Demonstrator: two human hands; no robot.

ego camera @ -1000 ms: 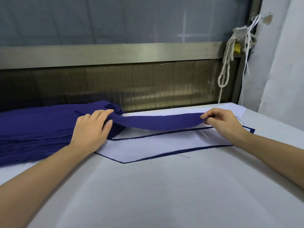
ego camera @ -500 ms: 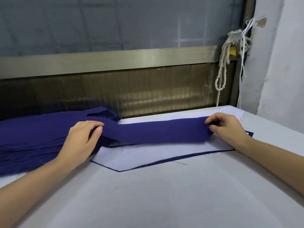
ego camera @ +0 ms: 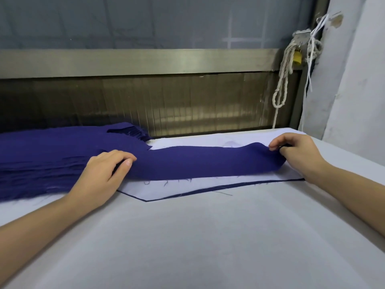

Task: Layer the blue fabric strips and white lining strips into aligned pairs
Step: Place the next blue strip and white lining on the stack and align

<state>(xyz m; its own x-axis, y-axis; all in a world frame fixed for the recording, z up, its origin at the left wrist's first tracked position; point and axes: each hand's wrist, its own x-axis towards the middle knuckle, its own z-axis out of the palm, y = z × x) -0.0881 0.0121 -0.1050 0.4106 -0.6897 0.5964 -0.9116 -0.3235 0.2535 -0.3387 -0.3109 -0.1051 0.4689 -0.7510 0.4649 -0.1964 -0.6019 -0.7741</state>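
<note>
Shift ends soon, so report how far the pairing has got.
Done: one white lining strip lies on a blue piece, whose edge shows along its near side. In hand: left hand and right hand hold a blue strip stretched over it, not yet flat. Left: the thick blue stack.

One blue fabric strip over one white lining strip
The blue one lies rumpled along the far part of the flat white one, a thin blue edge shows under the white; a thick stack of blue strips lies at the left
</note>
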